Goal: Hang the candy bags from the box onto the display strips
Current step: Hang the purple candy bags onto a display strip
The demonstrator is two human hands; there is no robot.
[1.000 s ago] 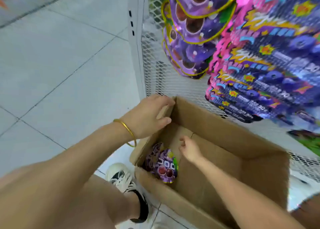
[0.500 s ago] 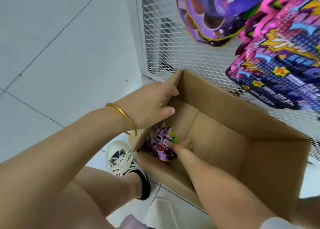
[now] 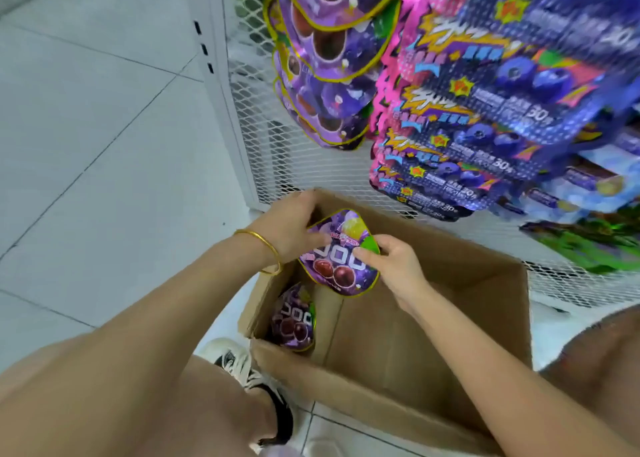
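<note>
A purple grape candy bag (image 3: 337,259) is held above the open cardboard box (image 3: 433,321). My right hand (image 3: 391,266) pinches its right edge. My left hand (image 3: 289,228), with a gold bangle on the wrist, holds its upper left edge with the thumb on the bag's front. Another purple bag (image 3: 294,318) lies in the box's left corner. Matching purple bags (image 3: 329,58) hang in a column on the white mesh rack (image 3: 277,138).
Pink and blue candy bags (image 3: 485,110) hang right of the purple column, with green ones (image 3: 595,242) farther right. My shoe (image 3: 239,363) stands by the box's left near corner. Grey tiled floor (image 3: 104,145) spreads to the left.
My right hand has lifted a purple bag out of the box. My left hand has left the box's corner and taken the bag's upper left edge. The view has tilted up.
</note>
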